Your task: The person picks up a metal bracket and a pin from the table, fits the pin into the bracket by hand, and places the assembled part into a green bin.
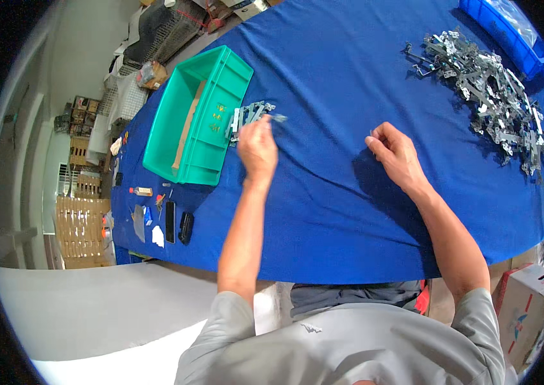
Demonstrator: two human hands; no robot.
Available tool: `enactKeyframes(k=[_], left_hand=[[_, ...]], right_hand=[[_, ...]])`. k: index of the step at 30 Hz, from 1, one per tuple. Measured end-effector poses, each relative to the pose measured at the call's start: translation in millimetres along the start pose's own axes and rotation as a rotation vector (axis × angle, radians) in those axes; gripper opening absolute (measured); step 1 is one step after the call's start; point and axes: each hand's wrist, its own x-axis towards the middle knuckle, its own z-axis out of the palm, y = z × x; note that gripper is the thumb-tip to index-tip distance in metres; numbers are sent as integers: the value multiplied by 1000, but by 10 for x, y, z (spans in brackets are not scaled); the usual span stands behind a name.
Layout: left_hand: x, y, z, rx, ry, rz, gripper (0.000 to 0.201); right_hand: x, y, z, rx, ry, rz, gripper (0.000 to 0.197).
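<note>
My left hand (259,153) is closed, fingers pinched, beside the green plastic crate. A small metal bracket (278,118), blurred, juts out from its fingertips. Right behind that hand lies a small group of similar metal brackets (244,115), laid close together against the crate's side and partly covered by the hand. My right hand (397,157) hovers over the blue cloth to the right of centre, with thumb and fingers curled together. Whatever may be between those fingers is hidden. A large loose heap of metal brackets (487,90) is spread at the far right.
The green crate (237,77) stands tilted toward the left. A blue bin (509,29) with clear plastic is at the far right corner. Near the left edge lie a small bottle (142,191), a black phone-like slab (170,221) and a black object (186,228). A carton (528,301) stands below right.
</note>
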Motion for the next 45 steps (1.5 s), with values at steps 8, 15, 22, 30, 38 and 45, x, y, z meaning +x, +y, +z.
enactKeyframes(k=[8,15,22,30,38,45], left_hand=[[201,-862,133,69,-195,-32,50],[309,-824,-16,269,-175,22,62],[1092,740,737,-98,-294,272,40],[1226,2250,1658,-108,-594,605,56],[1175,2224,1553,-190,-646,691,18],[793,1514,903,-365,-693,548,11]], right_hand=[[-35,-2,-52,-23,-9,-35,23],[2,-41,68,-130,-10,-173,23],[-77,-30,34,-215,5,-177,23],[-60,-66,113,-266,-43,-191,20],[-59,-41,104,-318,-87,-197,20],[-124,-49,107,-345,-76,-310,18]])
